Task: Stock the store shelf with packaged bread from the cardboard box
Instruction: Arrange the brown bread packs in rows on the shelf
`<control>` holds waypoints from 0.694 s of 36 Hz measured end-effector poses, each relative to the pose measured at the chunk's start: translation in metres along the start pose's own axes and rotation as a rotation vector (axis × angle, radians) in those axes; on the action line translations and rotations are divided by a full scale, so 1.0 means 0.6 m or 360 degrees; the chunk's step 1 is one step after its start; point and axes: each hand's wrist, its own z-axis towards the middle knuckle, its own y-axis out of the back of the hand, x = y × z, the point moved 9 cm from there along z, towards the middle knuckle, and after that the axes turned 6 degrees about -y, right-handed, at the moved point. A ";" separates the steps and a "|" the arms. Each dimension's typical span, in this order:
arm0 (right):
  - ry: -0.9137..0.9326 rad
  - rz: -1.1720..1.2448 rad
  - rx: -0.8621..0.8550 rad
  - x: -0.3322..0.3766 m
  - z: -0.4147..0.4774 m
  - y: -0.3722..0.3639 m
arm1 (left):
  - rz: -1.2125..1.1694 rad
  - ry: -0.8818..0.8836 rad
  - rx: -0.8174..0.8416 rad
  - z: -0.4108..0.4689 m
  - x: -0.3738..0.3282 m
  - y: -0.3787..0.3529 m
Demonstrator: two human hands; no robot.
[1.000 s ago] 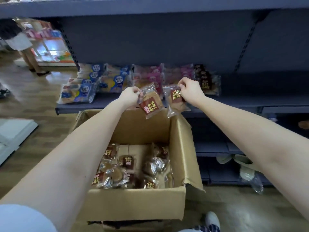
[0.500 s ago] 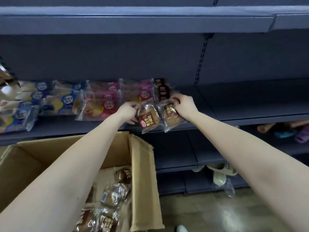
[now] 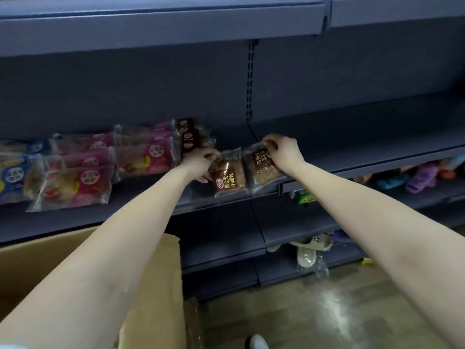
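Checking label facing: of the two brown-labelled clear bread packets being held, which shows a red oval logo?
The clear brown-labelled bread packet pinched by the left hand; the right hand holds a like packet showing no red logo.

Dark grey metal shelving fills the view; a slotted upright splits its back panel; beige slippers and bright plastic items lie on lower tiers; the floor is glossy grey-brown, with pale glare.
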 end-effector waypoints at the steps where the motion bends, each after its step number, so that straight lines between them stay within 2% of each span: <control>1: -0.0005 0.0000 -0.0001 -0.012 0.003 0.009 | 0.0005 -0.0021 0.0013 0.008 -0.010 -0.012; 9: -0.0053 -0.0022 0.0111 -0.081 0.036 0.058 | -0.0163 0.0013 -0.0029 0.056 -0.064 -0.068; 15: -0.0118 -0.0051 0.0175 -0.115 0.056 0.077 | -0.0237 0.0110 -0.0202 0.093 -0.070 -0.080; 17: -0.0170 -0.0055 0.0209 -0.128 0.066 0.072 | -0.0218 0.0107 -0.0244 0.104 -0.070 -0.084; 21: -0.0307 -0.0054 0.0285 -0.149 0.074 0.052 | -0.0090 0.0074 -0.0141 0.114 -0.073 -0.108; 25: -0.0296 -0.0050 0.0323 -0.148 0.076 0.032 | 0.0065 -0.0015 -0.0115 0.115 -0.075 -0.119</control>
